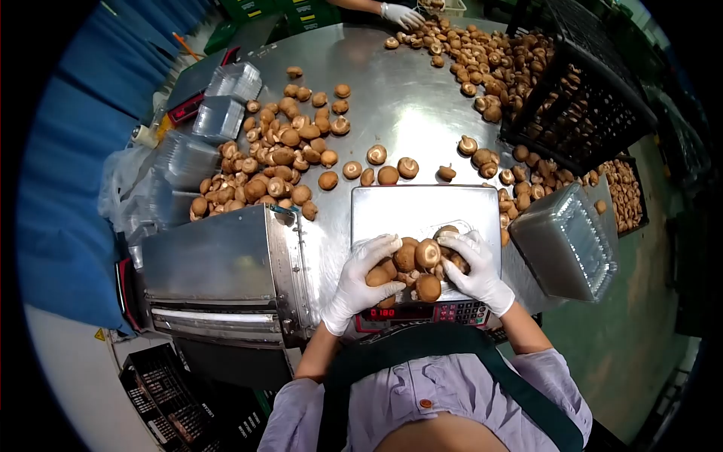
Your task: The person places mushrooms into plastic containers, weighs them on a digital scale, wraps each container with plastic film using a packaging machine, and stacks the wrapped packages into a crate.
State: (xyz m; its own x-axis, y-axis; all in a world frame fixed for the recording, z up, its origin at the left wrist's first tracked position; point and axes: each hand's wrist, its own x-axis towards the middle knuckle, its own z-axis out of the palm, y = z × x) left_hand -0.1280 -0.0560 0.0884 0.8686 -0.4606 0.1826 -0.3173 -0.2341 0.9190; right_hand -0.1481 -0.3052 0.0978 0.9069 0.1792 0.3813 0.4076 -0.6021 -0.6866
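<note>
Brown mushrooms (pixel 428 254) are gathered in a heap on the steel platform of a digital scale (pixel 422 207). The rim of a clear plastic tray (pixel 468 225) shows beneath the heap, mostly hidden by it. From the left, my left hand (pixel 360 285), in a white glove, curls its fingers around mushrooms at the heap's edge. Also gloved in white, my right hand (pixel 476 270) grips mushrooms on the opposite side. The scale's red display (pixel 382 313) reads about 0.180, close to my body.
Loose mushrooms (pixel 282 156) lie in a pile at left, beside stacked clear trays (pixel 181 160). A metal machine (pixel 215 256) stands at my left. Right, another tray stack (pixel 565 245) and a tipped black crate (pixel 580 90) spilling mushrooms. A co-worker's gloved hand (pixel 401 15) is across the table.
</note>
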